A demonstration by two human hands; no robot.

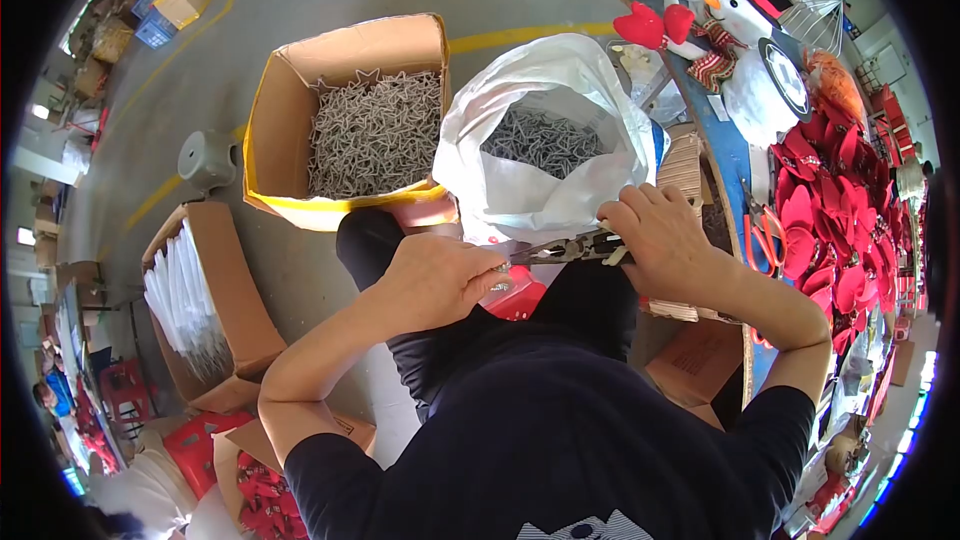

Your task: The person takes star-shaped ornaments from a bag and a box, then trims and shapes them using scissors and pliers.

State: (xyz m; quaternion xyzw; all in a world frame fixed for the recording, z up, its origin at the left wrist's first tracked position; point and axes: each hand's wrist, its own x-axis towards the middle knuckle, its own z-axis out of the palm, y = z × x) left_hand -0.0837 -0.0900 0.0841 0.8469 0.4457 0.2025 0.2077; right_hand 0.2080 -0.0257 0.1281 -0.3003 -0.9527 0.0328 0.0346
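Observation:
My right hand (655, 235) is wrapped round the handles of a pair of pliers (560, 251), whose jaws point left. My left hand (435, 280) is closed, thumb against fingers, on a small silvery metal piece (503, 268) at the tip of the pliers; its exact shape is too small to tell. Beyond my hands stands a cardboard box (275, 130) filled with grey wire stars (375, 135). To its right, a white plastic sack (545, 205) lies open with more small grey metal pieces (545, 140) inside.
A carton (240, 290) of white wrapped sticks stands at left, near a grey stool (207, 160). On the right, a blue-edged table (725, 140) bears a snowman figure (745, 35), orange-handled scissors (765, 235) and red petal-like pieces (835, 210). Something red (520, 297) lies between my legs.

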